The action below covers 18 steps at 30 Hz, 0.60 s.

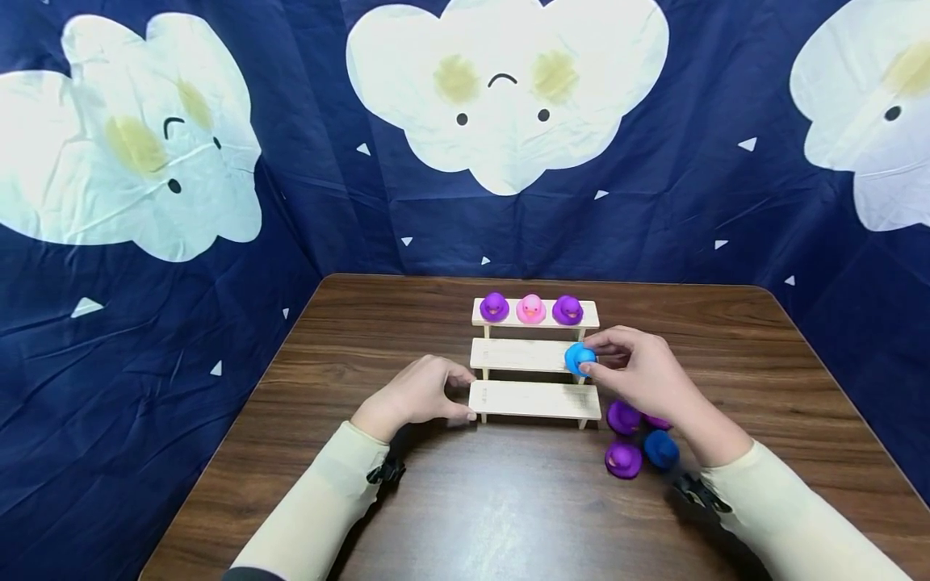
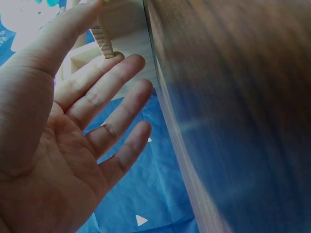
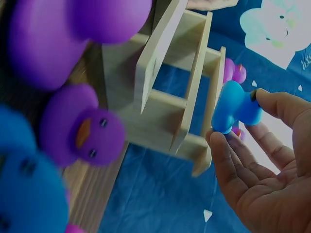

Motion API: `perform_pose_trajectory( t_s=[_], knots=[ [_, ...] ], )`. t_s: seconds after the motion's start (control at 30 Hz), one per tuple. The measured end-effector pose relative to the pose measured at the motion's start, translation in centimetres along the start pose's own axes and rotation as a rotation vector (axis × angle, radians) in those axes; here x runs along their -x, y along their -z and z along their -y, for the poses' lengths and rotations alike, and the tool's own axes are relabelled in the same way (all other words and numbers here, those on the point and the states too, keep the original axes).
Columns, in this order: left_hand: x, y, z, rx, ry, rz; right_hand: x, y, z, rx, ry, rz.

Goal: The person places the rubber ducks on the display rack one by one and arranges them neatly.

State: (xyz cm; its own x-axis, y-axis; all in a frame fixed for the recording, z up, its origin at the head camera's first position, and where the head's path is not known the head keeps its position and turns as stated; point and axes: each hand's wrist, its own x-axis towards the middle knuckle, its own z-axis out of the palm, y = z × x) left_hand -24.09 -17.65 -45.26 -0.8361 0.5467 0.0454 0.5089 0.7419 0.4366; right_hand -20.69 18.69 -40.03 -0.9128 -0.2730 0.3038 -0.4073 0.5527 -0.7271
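A small three-step wooden display stand (image 1: 534, 399) sits on the table. My left hand (image 1: 417, 391) holds the left end of its lowest step between thumb and index finger; the other fingers (image 2: 131, 102) are extended. My right hand (image 1: 643, 367) pinches a light blue rubber duck (image 1: 579, 358) between thumb and fingers. The blue duck overlaps the right end of the middle step in the head view. On the top step stand a purple duck (image 1: 494, 307), a pink duck (image 1: 531, 309) and a second purple duck (image 1: 567, 310).
Beside the stand's right end lie more rubber ducks: a dark blue one (image 1: 661, 449), a purple one (image 1: 623, 459) and another purple one (image 1: 624, 417), with one more partly hidden under the right wrist. Behind the wooden table (image 1: 378, 323) hangs a dark blue cloud-print curtain (image 1: 305, 161).
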Motion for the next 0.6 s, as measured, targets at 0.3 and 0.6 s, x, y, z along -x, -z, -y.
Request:
perform_pose_trajectory(
  t_s=[0.3,0.6],
  knots=[
    [0.0,0.0,0.1,0.006,-0.008,-0.001,-1.6,-2.5,1.3,-0.007,0.017,0.047],
    [-0.1,0.1,0.1,0.008,-0.01,-0.001,-3.3,-5.0,2.0,0.023,0.062,0.075]
  ],
)
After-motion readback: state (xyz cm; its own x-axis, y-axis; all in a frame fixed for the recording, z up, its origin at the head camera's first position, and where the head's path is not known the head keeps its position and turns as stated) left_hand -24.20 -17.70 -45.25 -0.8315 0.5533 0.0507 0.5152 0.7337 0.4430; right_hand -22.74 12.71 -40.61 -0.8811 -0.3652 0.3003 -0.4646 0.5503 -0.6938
